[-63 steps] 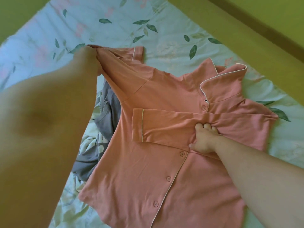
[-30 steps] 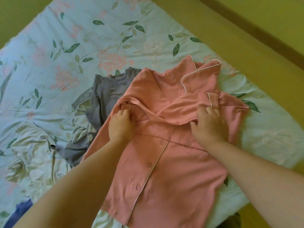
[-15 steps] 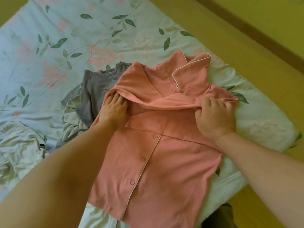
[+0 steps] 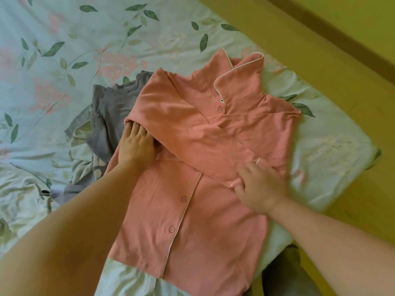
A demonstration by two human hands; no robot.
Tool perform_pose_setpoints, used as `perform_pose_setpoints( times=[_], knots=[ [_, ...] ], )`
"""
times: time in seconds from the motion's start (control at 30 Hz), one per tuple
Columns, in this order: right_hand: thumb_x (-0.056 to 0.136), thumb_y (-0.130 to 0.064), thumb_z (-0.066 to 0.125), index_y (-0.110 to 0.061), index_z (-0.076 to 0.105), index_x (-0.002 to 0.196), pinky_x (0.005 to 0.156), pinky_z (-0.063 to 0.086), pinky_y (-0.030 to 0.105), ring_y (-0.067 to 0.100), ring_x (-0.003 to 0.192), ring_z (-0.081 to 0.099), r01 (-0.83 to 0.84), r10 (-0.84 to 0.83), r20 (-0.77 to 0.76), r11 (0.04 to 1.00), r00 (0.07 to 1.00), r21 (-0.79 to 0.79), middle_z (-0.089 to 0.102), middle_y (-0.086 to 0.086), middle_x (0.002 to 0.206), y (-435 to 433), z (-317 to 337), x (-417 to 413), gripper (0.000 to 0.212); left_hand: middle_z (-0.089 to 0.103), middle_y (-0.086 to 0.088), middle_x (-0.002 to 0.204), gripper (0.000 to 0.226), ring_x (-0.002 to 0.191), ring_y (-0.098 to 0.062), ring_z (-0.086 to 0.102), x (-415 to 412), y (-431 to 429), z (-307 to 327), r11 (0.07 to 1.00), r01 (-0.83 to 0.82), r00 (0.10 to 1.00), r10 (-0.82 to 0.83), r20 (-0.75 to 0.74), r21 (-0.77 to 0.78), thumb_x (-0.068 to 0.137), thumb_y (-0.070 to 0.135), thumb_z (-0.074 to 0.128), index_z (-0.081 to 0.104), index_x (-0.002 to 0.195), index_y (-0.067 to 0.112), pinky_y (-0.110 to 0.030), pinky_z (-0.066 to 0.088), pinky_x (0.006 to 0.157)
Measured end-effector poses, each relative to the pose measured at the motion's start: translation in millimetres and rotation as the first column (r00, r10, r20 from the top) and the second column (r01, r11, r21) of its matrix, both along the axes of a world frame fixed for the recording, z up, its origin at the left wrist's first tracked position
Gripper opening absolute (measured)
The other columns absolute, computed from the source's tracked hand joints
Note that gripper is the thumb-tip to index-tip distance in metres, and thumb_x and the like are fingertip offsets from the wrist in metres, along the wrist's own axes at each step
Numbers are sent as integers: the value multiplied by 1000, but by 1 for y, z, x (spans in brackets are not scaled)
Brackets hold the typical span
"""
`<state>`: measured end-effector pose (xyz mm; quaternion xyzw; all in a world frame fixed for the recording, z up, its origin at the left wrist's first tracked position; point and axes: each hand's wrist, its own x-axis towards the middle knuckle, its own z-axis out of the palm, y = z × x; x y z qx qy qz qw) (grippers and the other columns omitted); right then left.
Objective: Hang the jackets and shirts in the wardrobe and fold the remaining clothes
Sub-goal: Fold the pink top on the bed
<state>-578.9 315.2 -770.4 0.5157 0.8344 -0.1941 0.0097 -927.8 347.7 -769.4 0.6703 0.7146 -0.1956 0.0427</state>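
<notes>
Right hand lies open and flat on the pink cotton shirt, a soft one with buttons down the front and a thin white trim. It presses on the end of a sleeve that is folded across the chest. The right hand is a bit blurry, so I cannot tell if the thumb nips the cuff. A little further off, the left hand is open too. Its straight fingers push in just under the fold by the shoulder. Neither hand grips anything tight.

The shirt lies face up and buttoned on the bed, which has a pale blue sheet with green leaves and pink flowers. The hem is close to the person and the collar points away.

I think this shirt is light, soft and floppy. It will sag and lose its folds if it is picked up at one spot. The best place to hold it looks like the two bottom corners of the hem, one in each hand, to fold it up toward the collar.

Beside the shirt, touching its edge, sits a crumpled grey cloth garment.
</notes>
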Motion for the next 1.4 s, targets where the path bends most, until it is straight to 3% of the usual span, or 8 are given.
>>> perform_pose_setpoints(
  times=[0.13,0.23,0.33,0.43,0.6,0.9,1.07,1.4],
  knots=[
    [84,-36,65,-15,58,125,94,40,46,37,118,49,502,-485,139,855,863,-133,54,15,126,23,2,-5,46,20,-17,167,71,157,-33,5,0,-20,2,996,-61,994,54,96,70,106,44,41,18,160,4,-47,-1,128],
    [85,-39,64,-17,57,121,99,38,42,35,126,45,477,-419,253,845,872,-243,49,12,131,27,0,2,43,18,-14,168,71,157,-34,2,-4,-21,5,994,-83,990,74,123,69,104,45,43,19,160,7,-49,2,127],
    [87,-31,67,-17,61,101,88,43,35,32,110,56,511,-518,103,756,849,-409,62,11,114,26,1,8,21,23,-14,166,75,157,-33,6,-9,-14,7,999,47,998,-48,32,27,102,56,24,23,160,8,-48,-3,127],
    [86,-18,71,-18,55,93,70,39,29,26,86,58,628,-794,-41,511,607,-586,64,3,90,24,1,15,17,26,-10,166,83,157,-31,6,-16,-5,7,994,87,993,-92,-74,-73,97,66,28,27,160,13,-50,-11,125],
    [85,-15,76,-14,56,104,89,54,39,24,93,66,736,-976,-44,190,213,-650,64,-10,86,11,-1,30,27,30,-8,163,91,155,-30,9,-21,8,6,987,40,984,-66,-164,-157,86,70,35,33,157,12,-56,-19,121],
    [89,-8,60,-17,50,104,79,46,33,29,89,56,783,-917,133,238,376,-575,59,9,103,3,-11,30,19,35,-6,160,54,154,-28,17,-25,-4,14,975,120,971,-155,-184,-189,105,31,27,33,156,13,-56,-15,123],
    [91,-8,58,-15,48,108,80,43,32,31,94,56,777,-875,181,282,449,-563,62,16,116,5,-7,31,20,66,-14,101,13,97,-38,64,-26,-1,32,935,332,940,-339,43,128,84,4,71,71,97,4,-56,44,97],
    [78,-39,72,-10,36,139,90,46,40,36,123,52,770,-652,411,560,637,-305,48,18,136,41,8,11,77,47,-17,138,35,129,-38,42,20,119,39,889,-412,887,341,313,199,103,21,40,52,133,8,-51,35,107]
  ],
)
